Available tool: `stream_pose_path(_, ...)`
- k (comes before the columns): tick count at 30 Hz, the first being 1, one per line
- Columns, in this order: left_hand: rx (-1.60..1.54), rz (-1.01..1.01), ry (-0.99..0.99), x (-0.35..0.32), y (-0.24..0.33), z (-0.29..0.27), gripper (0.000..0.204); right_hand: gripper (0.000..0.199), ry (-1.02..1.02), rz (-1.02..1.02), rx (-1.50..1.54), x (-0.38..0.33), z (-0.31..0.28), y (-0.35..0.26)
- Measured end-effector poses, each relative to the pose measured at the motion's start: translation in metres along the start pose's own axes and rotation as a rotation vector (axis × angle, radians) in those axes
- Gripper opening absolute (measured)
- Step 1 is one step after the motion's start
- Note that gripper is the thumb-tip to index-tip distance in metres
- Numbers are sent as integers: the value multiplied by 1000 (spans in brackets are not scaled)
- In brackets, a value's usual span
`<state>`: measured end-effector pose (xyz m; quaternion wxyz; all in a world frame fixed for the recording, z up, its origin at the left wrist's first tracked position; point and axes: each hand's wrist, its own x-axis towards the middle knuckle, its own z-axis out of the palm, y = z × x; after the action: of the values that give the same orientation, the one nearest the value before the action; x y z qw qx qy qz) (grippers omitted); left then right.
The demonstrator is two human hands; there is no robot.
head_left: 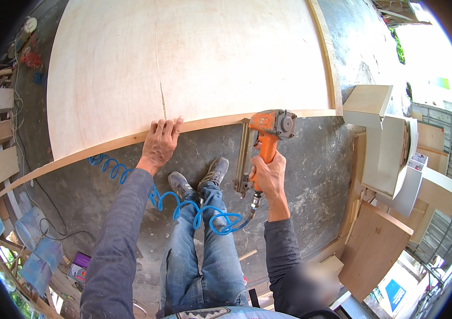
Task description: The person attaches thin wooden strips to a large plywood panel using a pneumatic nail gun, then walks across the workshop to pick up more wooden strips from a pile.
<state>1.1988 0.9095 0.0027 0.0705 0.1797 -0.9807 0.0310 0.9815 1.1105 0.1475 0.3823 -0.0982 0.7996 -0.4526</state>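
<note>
The pale plywood panel [210, 58] takes up most of the upper view, in front of you, above the grey concrete floor [311, 175]. To your right stand light-coloured boxes and boards [385, 154], piled irregularly, with a brown board [372, 250] leaning nearer you. Your legs in blue jeans [220, 255] reach down to the floor between your forearms. A long wooden strip [199, 125] follows the panel's near edge, curved by the lens, and another strip [328, 53] borders its right side.

The orange nail gun [268, 122] is at the near edge, right of your left hand [161, 141]. Its head overlaps the near strip in this view, and its nose points left; you cannot tell from here whether it touches the wood. A blue coiled hose [229, 231] loops across in front of your shins from the left, toward the fitting at the bottom of the tool's handle. Your grey shoes [216, 171] stand on the floor just short of the panel.

Your right hand [271, 175] is wrapped firmly around the gun's handle. Your left hand lies on the near strip with its fingers extended, their tips at the panel's edge. Just beyond them, a thin dark line [161, 90] runs away across the panel.
</note>
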Motion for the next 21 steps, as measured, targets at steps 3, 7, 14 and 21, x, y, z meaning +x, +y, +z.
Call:
stream_pose_path(3, 6, -2, -13, -1, -1, 0, 59, 30, -5, 16, 0, -2, 0, -5)
stream_pose_path(7, -16, -9, 0, 0, 0, 2, 58, 28, -22, 8, 20, 0, -1, -2)
stream_pose_path(14, 13, -14, -2, 3, 3, -5, 56, 30, -26, 7, 10, -3, 5, -4)
stream_pose_path(21, 11, -15, -5, 2, 2, -4, 55, 30, -29, -9, -6, -4, 4, -1)
